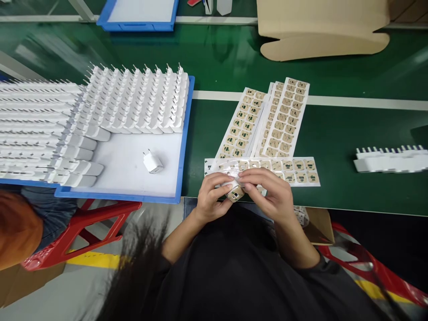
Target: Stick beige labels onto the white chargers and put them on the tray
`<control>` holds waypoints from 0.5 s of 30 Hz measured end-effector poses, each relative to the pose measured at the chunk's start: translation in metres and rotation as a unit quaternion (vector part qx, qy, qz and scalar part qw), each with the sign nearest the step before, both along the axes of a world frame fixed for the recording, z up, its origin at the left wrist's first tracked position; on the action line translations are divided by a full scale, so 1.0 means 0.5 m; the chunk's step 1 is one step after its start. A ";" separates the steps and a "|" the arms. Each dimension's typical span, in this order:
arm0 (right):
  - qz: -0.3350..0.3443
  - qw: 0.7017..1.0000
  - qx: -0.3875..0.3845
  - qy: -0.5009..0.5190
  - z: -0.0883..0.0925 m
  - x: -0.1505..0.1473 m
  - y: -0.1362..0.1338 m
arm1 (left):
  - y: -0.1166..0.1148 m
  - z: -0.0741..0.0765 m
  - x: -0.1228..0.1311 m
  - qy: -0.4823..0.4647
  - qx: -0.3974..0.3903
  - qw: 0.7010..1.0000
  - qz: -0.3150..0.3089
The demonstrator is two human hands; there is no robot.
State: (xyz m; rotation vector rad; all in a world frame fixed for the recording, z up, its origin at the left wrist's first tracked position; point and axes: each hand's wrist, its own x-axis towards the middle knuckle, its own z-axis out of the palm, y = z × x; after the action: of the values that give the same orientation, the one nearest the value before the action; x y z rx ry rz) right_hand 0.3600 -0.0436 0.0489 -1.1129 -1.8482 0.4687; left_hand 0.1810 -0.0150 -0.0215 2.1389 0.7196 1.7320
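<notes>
Between my two hands, just over the table's front edge, is a white plug charger (235, 192) with a tan sticker on its end face. My left hand (214, 196) is closed around its left side. My right hand (269, 191) pinches at its top right with thumb and fingertips; whether a bit of film is between them I cannot tell. Under my hands lies a sheet of tan stickers (297, 171). More sticker sheets (284, 118) are fanned out behind it. A single white charger (153, 162) lies in the blue tray (179, 178) to the left.
Rows of white chargers (140, 100), pins up, fill the tray's back part, and more chargers (30, 129) stand at far left. Another row of chargers (391, 159) sits at right. Cardboard (321, 26) and a second blue tray (140, 26) are at the back. Red stools (83, 232) flank me.
</notes>
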 end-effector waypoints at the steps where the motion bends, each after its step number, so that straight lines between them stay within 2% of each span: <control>1: 0.005 1.000 -0.007 -0.001 0.002 0.000 -0.002 | 0.000 0.001 0.001 0.000 -0.001 1.000 -0.002; 6: -0.006 1.000 0.023 -0.009 -0.008 -0.004 -0.007 | 0.002 0.000 0.003 0.004 -0.003 1.000 -0.003; 11: -0.052 0.990 0.114 -0.071 -0.032 0.006 -0.017 | 0.003 0.004 0.008 0.029 0.012 0.999 0.007; 13: -0.065 0.981 0.155 -0.097 -0.034 0.011 -0.027 | 0.004 0.007 0.012 0.032 -0.007 0.999 0.005; 15: -0.053 0.980 0.163 -0.098 -0.032 0.016 -0.044 | 0.007 0.009 0.017 0.022 -0.044 0.999 0.006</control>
State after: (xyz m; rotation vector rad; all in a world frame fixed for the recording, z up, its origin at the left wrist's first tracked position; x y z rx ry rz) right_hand 0.3680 -0.0657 0.0328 -1.0534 -1.9359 -0.0092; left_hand 0.1895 -0.0115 -0.0168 2.1235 0.8057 1.6336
